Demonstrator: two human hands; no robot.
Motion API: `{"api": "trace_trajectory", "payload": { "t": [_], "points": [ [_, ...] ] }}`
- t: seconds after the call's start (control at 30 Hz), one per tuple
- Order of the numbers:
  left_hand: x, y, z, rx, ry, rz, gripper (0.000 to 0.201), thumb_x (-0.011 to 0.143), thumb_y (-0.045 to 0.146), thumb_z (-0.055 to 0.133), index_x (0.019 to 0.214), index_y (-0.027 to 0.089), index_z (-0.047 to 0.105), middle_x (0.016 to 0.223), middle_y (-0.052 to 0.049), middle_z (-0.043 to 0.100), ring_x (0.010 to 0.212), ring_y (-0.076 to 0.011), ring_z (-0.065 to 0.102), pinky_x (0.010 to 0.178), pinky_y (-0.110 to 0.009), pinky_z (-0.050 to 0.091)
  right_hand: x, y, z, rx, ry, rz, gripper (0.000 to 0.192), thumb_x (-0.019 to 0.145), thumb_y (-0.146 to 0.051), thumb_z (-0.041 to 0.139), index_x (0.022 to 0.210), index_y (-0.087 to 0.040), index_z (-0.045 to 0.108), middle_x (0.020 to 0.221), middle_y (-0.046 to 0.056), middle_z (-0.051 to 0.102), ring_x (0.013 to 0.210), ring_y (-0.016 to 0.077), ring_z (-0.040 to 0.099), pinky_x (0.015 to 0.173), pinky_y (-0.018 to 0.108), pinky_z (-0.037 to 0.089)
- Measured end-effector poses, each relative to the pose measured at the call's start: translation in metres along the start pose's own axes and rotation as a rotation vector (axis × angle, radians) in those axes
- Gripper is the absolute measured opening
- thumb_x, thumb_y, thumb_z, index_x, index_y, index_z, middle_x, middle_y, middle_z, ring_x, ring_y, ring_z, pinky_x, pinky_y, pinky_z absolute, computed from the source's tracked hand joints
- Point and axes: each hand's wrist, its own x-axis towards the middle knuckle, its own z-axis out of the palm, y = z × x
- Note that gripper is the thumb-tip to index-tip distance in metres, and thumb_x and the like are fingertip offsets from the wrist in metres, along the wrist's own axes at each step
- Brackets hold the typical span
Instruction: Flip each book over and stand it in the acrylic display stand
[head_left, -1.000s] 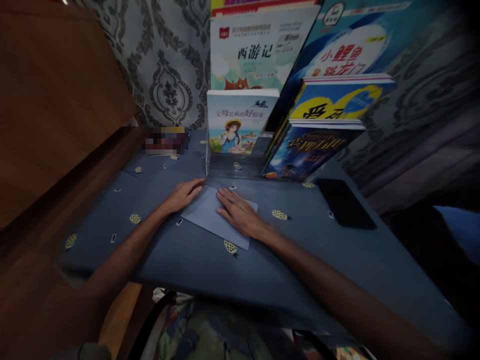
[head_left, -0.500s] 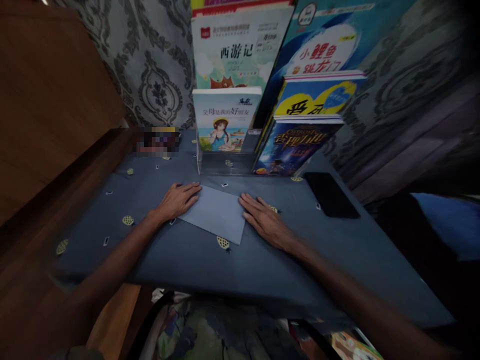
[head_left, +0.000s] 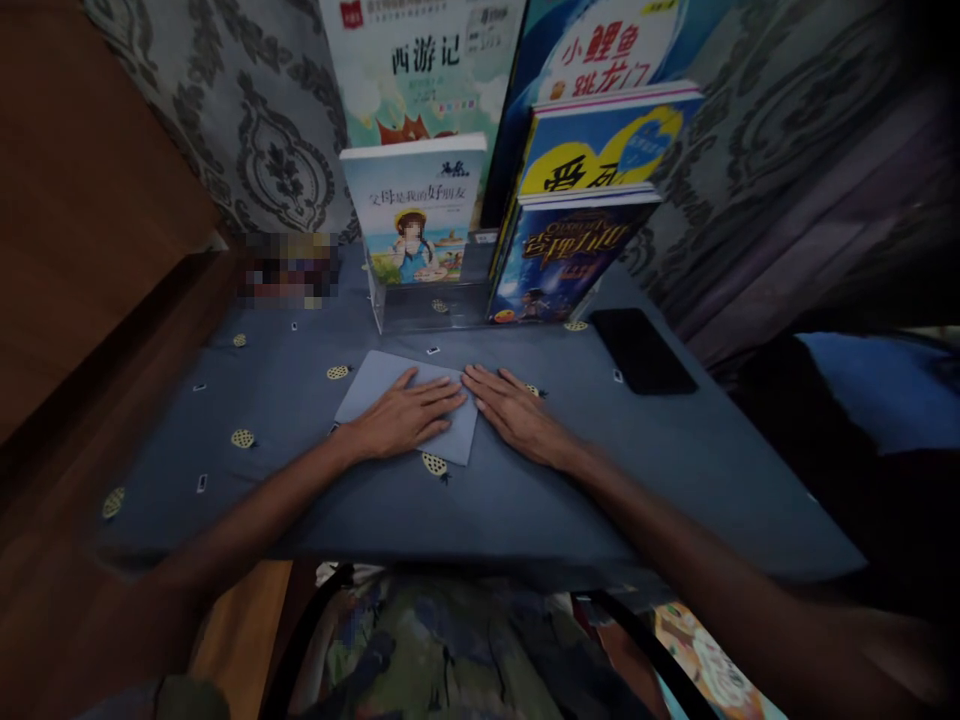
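A pale sheet of paper [head_left: 367, 388], seemingly folded, lies flat and slightly turned on the blue patterned tablecloth [head_left: 285, 500]. Across its middle and right part rests my left hand [head_left: 409, 412], palm down with fingers stretched toward the right. My right hand [head_left: 517, 412] is also palm down, its fingertips on the paper's right edge and the rest over the cloth. The fingertips of both hands almost meet there. Neither hand grips anything, and my left hand covers much of the paper.
Beyond the paper, a clear stand [head_left: 405, 310] holds several upright books, among them a dark blue book [head_left: 562, 260]. A black phone [head_left: 643, 350] lies at the right. A blurred-out object [head_left: 289, 270] sits at the back left, near a brown wooden panel [head_left: 90, 200].
My left hand has slid right across the paper, from its left end to near my right hand. My right hand stays at the right edge. The camera view has shifted somewhat.
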Motion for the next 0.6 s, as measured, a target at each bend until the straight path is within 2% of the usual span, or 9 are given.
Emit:
{"api": "trace_trajectory", "payload": {
  "t": [0.3,0.47,0.6],
  "points": [
    [-0.03,0.028,0.003,-0.129,-0.025,0.167,0.043,0.108,0.035,0.035,0.149,0.029,0.046,0.154,-0.004,0.048,0.151,-0.0182,0.031,0.126,-0.048,0.008,0.0,0.002,0.003,-0.02,0.006,-0.003,0.05,0.104,-0.03,0.03,0.152,-0.019,0.043,0.158,0.012,0.042,0.148,0.0244,0.035,0.121,0.056,0.03],
    [-0.041,0.029,0.0,-0.154,-0.008,0.191,0.041,0.108,0.033,0.035,0.147,0.027,0.048,0.151,-0.003,0.052,0.148,-0.0155,0.037,0.126,-0.045,0.014,0.0,0.0,0.002,-0.042,-0.008,0.006,0.051,0.104,-0.032,0.031,0.151,-0.016,0.044,0.158,0.014,0.042,0.149,0.0246,0.035,0.122,0.054,0.029],
    [-0.048,0.022,-0.003,-0.067,0.017,0.151,0.042,0.108,0.036,0.037,0.145,0.022,0.049,0.149,-0.008,0.054,0.144,-0.0171,0.044,0.124,-0.046,0.021,0.0,-0.001,0.001,-0.055,-0.006,0.008,0.051,0.104,-0.031,0.031,0.151,-0.016,0.044,0.158,0.015,0.043,0.148,0.0251,0.036,0.121,0.055,0.03]
  ]
}}
